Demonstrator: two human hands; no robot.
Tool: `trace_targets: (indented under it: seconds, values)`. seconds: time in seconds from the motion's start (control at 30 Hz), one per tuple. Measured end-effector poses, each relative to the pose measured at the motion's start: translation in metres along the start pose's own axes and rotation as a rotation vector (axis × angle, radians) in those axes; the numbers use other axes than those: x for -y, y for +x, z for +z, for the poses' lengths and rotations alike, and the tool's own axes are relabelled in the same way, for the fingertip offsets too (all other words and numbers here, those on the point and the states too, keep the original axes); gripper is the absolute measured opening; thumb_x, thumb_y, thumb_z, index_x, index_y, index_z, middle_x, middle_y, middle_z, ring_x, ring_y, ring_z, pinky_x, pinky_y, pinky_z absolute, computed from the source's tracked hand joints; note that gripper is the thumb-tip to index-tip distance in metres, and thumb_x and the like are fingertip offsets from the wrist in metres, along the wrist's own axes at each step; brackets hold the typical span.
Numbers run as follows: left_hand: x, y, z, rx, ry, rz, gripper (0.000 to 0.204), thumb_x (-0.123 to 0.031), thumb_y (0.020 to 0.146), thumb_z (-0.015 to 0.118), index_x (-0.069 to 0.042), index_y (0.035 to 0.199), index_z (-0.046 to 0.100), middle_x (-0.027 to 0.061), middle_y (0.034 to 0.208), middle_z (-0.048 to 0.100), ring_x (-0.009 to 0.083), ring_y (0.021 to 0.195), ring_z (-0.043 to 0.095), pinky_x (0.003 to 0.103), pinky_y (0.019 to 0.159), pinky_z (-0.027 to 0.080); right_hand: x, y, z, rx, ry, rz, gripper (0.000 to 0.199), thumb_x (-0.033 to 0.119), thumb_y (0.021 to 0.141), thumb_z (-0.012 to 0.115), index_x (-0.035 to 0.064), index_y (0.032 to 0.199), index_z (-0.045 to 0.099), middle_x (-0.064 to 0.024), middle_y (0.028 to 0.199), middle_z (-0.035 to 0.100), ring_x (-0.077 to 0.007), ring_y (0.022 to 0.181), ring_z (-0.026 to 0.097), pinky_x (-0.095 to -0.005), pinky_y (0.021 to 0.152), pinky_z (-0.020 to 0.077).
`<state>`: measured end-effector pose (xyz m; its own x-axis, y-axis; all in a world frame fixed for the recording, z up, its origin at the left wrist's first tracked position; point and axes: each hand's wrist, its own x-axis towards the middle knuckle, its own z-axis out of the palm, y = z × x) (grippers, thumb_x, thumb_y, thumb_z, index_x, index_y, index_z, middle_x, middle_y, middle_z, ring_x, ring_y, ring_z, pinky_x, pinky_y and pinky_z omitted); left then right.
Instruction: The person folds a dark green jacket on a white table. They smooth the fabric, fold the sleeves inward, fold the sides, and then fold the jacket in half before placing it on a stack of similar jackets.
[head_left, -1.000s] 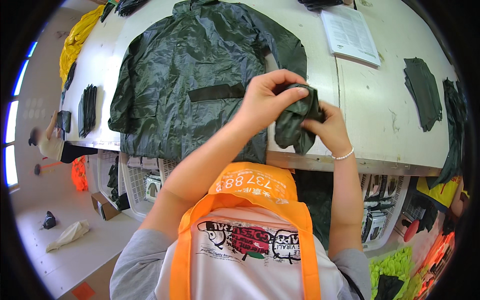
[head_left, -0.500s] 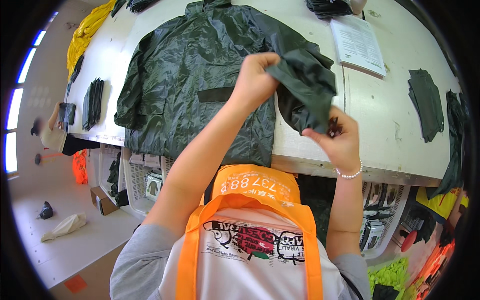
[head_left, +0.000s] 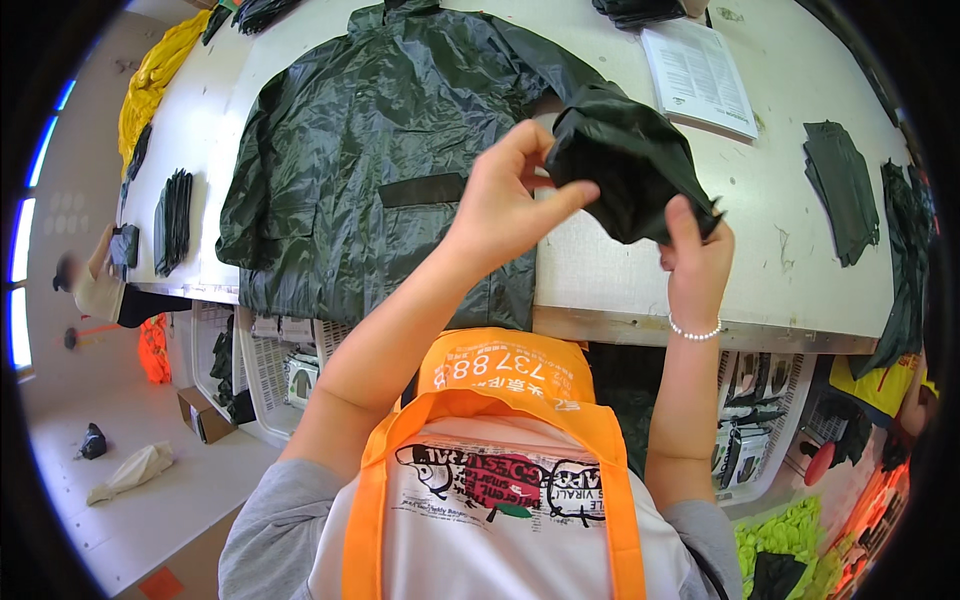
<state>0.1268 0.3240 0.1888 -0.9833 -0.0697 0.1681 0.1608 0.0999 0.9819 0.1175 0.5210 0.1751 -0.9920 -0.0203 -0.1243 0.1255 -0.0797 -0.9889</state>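
White and scuffed, the bench fills the upper part of our view, its near edge running just above our orange vest. Spread flat across its middle and left lies a dark green rain jacket, hem hanging slightly over the near edge. We hold a small dark green fabric piece up above the bench, in front of the jacket's right sleeve, so it hides part of that sleeve. Our left hand pinches the piece's left edge, thumb and fingers closed on the cloth; our right hand, with a bead bracelet at the wrist, has its grip clamped on the lower right corner. Toward the far right corner lies a white printed sheet, rectangular, with fine dark text too small to make out. Near the right edge rests a folded dark green cloth, and more dark fabric drapes over that edge, bent by the lens. On the left end sit a stack of dark folded pieces and a yellow garment at the far left corner. Under the bench, white wire baskets hold items we cannot identify. Another person's arm shows at the far left, blurred.
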Motion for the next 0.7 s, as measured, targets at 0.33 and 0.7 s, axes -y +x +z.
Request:
trace_targets:
  seconds: [0.33,0.7]
  values:
    - [0.001,0.000,-0.010,-0.268,0.362,0.110,0.016,0.008,0.065,0.056,-0.004,0.071,0.047,0.0032,0.069,0.047,0.0117,0.060,0.045,0.025,0.055,0.040,-0.014,0.005,-0.015,-0.236,-0.254,-0.480,0.024,-0.002,0.079,0.064,0.0065,0.073,0.043,0.0068,0.068,0.039,-0.0015,0.059,0.032,-0.0157,0.053,0.0287]
    - [-0.008,-0.011,-0.002,0.124,0.462,0.214,0.042,-0.019,0.061,0.084,-0.003,0.094,0.064,0.0063,0.096,0.061,0.0157,0.081,0.059,0.027,0.069,0.046,-0.021,-0.012,-0.027,-0.212,0.050,-0.426,0.024,-0.012,0.077,0.058,0.0070,0.079,0.043,0.0016,0.075,0.046,-0.0029,0.062,0.040,-0.0159,0.054,0.0331]
